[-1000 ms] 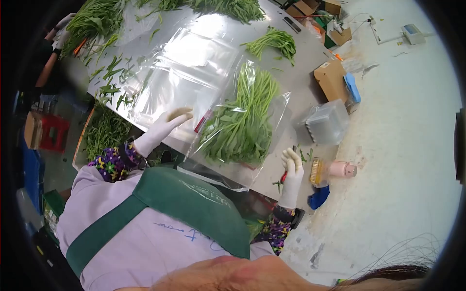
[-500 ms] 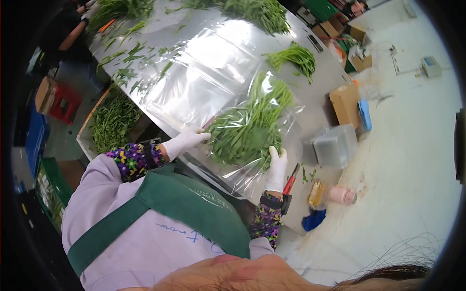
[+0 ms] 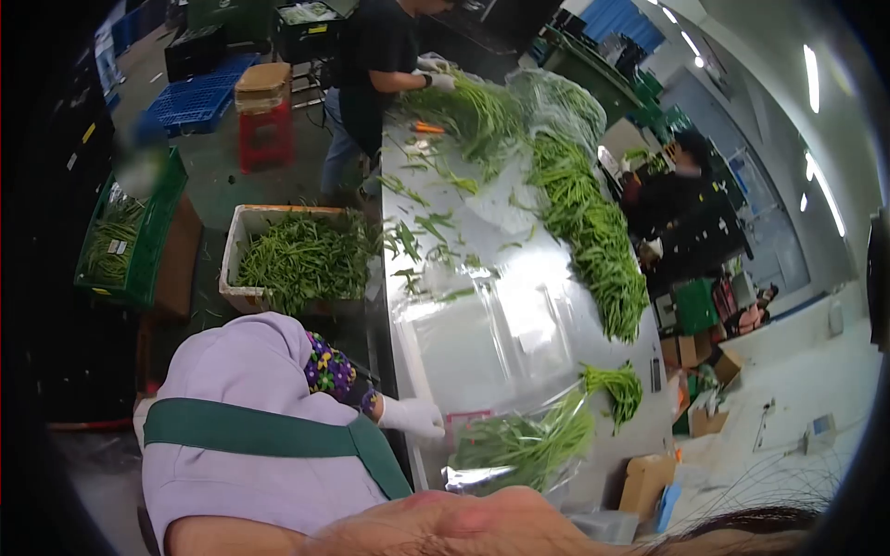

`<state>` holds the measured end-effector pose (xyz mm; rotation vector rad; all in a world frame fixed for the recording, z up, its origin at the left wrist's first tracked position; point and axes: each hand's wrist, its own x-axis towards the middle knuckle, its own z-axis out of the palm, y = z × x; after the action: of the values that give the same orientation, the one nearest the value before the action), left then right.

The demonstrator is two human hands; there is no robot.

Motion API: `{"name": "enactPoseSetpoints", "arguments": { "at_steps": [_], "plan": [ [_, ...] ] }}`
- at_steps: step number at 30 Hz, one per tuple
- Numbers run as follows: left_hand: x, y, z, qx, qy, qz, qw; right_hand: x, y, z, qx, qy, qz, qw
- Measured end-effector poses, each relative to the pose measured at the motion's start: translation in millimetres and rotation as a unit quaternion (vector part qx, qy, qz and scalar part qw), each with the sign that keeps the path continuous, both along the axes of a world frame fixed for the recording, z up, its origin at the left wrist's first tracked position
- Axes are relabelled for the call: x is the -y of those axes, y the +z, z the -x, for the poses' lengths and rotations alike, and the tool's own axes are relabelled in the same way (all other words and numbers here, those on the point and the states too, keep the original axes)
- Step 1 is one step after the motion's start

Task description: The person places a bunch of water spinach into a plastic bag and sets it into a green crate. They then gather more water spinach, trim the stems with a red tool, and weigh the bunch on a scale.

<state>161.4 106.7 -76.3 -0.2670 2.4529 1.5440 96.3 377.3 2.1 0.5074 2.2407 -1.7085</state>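
The left hand (image 3: 413, 415) touches bag of greens (image 3: 524, 445); glove white.

At lower centre of the frame the filled bag (image 3: 519, 449) lies on the table (image 3: 505, 227), with the left hand (image 3: 413, 415) at its left end and a stack of flat bags (image 3: 482, 338) just above it. A small bunch (image 3: 616, 385) lies to the bag's upper right, below a long heap of greens (image 3: 589, 232) along the table's right side. Left of the table a box of greens (image 3: 301, 255) stands on the floor, a crate (image 3: 120, 241) further left.
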Motion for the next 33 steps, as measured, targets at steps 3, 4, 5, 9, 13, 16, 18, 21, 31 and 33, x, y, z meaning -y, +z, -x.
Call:
{"name": "enactPoseSetpoints", "arguments": {
  "at_steps": [3,4,5,9,13,16,18,21,31,33],
  "plan": [
    [-2,-6,-1,-0.014,-0.014,-0.031,0.999,24,4,5,-0.029,0.040,-0.015,0.999],
    [-4,-8,-3,-0.008,-0.026,-0.065,0.998,31,6,6,-0.037,0.051,-0.016,0.998],
    [-3,-9,-3,-0.004,-0.039,-0.097,0.994,38,8,7,-0.047,0.062,-0.018,0.997],
    [8,4,-10,-0.001,-0.046,-0.117,0.992,64,14,10,-0.083,0.099,-0.024,0.991],
    [10,-20,0,-0.006,-0.053,-0.123,0.991,81,20,10,-0.105,0.119,-0.030,0.987],
    [20,2,-2,0.022,-0.048,-0.155,0.986,92,23,12,-0.120,0.129,-0.033,0.984],
    [27,11,-3,0.041,-0.038,-0.180,0.982,98,27,13,-0.131,0.138,-0.034,0.981],
    [28,0,-2,0.031,-0.029,-0.212,0.976,111,36,19,-0.162,0.160,-0.039,0.973],
    [40,36,0,0.069,-0.125,-0.139,0.980,221,83,93,-0.299,0.255,-0.043,0.919],
    [40,26,3,0.059,-0.152,-0.151,0.975,236,81,107,-0.308,0.259,-0.057,0.914]
  ]
}}
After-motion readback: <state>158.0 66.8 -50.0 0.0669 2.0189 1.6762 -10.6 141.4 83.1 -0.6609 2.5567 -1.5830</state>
